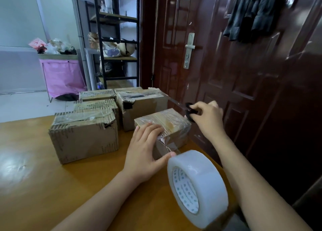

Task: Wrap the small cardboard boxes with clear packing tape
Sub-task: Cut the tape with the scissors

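A small cardboard box (pixel 171 124), covered in shiny clear tape, lies on the wooden table (pixel 34 187). My left hand (pixel 144 150) rests on its near left corner, fingers over the top and thumb against the near side. A strip of tape runs from that side to the big clear tape roll (pixel 197 189), which stands on edge just in front of the box. My right hand (pixel 207 116) is raised beyond the box's right end and grips black scissors (pixel 186 108); the blades point up and left.
Several taped, torn cardboard boxes (pixel 83 136) stand in a cluster left of and behind the small one. A dark red door (pixel 244 74) runs close along the table's right edge. Behind are a metal shelf rack (pixel 118 39) and a pink bin (pixel 62 77).
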Tool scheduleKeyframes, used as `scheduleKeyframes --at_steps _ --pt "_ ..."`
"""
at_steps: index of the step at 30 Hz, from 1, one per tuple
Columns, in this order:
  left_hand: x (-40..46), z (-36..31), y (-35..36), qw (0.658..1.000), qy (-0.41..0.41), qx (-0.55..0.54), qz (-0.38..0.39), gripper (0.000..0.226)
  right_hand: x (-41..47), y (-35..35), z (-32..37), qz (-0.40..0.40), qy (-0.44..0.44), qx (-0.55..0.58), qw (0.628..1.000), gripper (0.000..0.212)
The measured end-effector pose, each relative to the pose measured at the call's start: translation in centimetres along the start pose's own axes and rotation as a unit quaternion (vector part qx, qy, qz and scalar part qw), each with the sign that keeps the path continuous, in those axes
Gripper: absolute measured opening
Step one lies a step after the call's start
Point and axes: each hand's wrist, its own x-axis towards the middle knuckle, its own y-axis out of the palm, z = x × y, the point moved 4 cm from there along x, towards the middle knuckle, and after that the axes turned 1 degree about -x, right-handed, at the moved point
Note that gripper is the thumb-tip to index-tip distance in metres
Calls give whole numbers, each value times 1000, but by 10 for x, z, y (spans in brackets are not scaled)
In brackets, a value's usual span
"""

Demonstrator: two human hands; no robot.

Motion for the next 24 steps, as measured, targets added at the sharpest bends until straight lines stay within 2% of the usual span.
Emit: scheduleKeyframes --at_steps 5,13,19,21,24 --pt "-1 1 1 1000 3 -2 -8 79 53 23 60 110 -70 -102 986 21" --pt "-1 0 2 1000 -1 2 -7 77 109 63 113 121 -67 -167 976 23" --pt "-2 0 2 1000 7 -6 -15 73 102 97 112 201 -95 -217 950 27" --pt "-1 0 1 1000 6 -7 -14 75 97 86 111 192 -97 -201 956 24" --pt "-1 -1 1 1000 6 -3 -12 77 81 44 119 140 -106 -110 978 13"
